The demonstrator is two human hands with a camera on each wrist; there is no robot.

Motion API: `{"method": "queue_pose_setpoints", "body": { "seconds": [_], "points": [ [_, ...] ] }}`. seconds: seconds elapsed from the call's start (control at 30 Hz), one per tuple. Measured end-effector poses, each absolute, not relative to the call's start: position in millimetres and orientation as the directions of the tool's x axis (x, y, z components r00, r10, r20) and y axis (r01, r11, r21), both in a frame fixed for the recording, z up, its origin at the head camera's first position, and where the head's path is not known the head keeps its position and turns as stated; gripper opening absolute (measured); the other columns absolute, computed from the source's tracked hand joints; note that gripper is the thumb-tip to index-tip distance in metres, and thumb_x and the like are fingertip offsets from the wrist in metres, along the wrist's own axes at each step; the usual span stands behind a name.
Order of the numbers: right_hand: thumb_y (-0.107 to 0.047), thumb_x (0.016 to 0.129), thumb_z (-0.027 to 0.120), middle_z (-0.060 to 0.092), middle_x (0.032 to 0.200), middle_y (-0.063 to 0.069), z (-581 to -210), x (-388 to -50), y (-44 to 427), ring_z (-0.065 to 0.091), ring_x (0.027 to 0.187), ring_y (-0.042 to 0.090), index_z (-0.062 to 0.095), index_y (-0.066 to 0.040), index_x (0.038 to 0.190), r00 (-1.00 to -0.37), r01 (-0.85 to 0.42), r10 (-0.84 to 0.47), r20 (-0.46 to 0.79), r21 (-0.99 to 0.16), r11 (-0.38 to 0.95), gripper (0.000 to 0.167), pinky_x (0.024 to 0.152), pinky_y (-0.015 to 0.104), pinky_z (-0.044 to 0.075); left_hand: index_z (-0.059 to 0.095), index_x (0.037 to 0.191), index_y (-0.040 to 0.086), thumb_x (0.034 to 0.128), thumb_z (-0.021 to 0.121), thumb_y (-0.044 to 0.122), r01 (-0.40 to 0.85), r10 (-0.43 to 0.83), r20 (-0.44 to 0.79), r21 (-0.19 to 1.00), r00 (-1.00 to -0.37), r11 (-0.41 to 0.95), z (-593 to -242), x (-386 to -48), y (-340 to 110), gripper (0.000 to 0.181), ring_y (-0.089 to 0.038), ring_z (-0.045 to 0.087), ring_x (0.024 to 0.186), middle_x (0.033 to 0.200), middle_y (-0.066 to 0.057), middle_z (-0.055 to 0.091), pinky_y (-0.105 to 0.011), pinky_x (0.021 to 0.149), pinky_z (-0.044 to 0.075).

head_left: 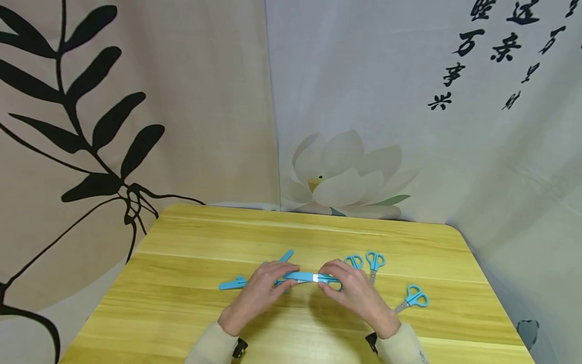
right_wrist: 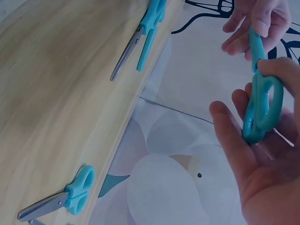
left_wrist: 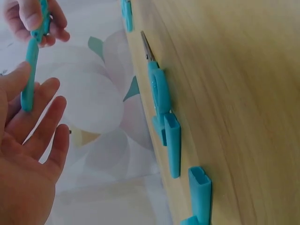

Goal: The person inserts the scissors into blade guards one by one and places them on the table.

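Between the two hands a pair of scissors is held above the table, its blades inside a blue cap. My left hand [head_left: 264, 285] pinches the blue cap [left_wrist: 29, 77] between thumb and fingers, the other fingers spread. My right hand [right_wrist: 269, 154] grips the blue scissor handles [right_wrist: 262, 105], thumb on top near where they meet the cap. In the right wrist view the cap and handles are in line and touching; the blades do not show there.
Several blue caps, one [left_wrist: 200, 194] standing apart, and scissors [left_wrist: 161, 91] lie behind and left of my left hand. Right of centre are more scissors [head_left: 375, 260], another pair [head_left: 416, 297] beside my right wrist. The wooden table [head_left: 191, 253] ends at a patterned curtain [head_left: 218, 101].
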State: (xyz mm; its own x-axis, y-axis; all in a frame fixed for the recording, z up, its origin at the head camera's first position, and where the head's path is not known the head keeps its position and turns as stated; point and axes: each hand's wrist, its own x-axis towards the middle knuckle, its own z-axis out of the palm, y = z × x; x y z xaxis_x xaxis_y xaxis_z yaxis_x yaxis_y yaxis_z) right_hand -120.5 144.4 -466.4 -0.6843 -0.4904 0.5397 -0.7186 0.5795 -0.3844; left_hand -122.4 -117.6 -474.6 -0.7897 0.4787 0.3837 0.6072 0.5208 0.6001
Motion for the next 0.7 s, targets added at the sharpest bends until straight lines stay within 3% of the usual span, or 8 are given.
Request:
{"method": "queue_pose_setpoints", "body": {
  "seconds": [0.43,0.7],
  "points": [
    [-0.009,0.08,0.09,0.072,0.106,-0.002,-469.0,-121.3,146.0,0.071,0.088,0.013,0.075,-0.01,0.101,-0.645,-0.756,-0.512,0.568,-0.375,0.536,0.026,0.071,0.028,0.06,0.078,0.116,0.017,0.0948,0.076,0.025,0.626,0.481,0.408,0.594,-0.776,0.505,-478.1,-126.4,-123.6,0.023,-0.015,0.067,0.115,0.116,0.009,0.075,-0.047,0.101,0.052],
    [-0.012,0.082,0.089,0.072,0.106,-0.002,-468.1,-119.8,145.6,0.071,0.088,0.013,0.075,-0.01,0.101,-0.661,-0.743,-0.506,0.555,-0.39,0.543,0.023,0.072,0.028,0.061,0.078,0.115,0.016,0.0927,0.078,0.023,0.652,0.473,0.453,0.589,-0.755,0.477,-478.9,-124.9,-123.6,0.023,-0.014,0.069,0.107,0.109,0.009,0.076,-0.044,0.094,0.056]
  ]
}}
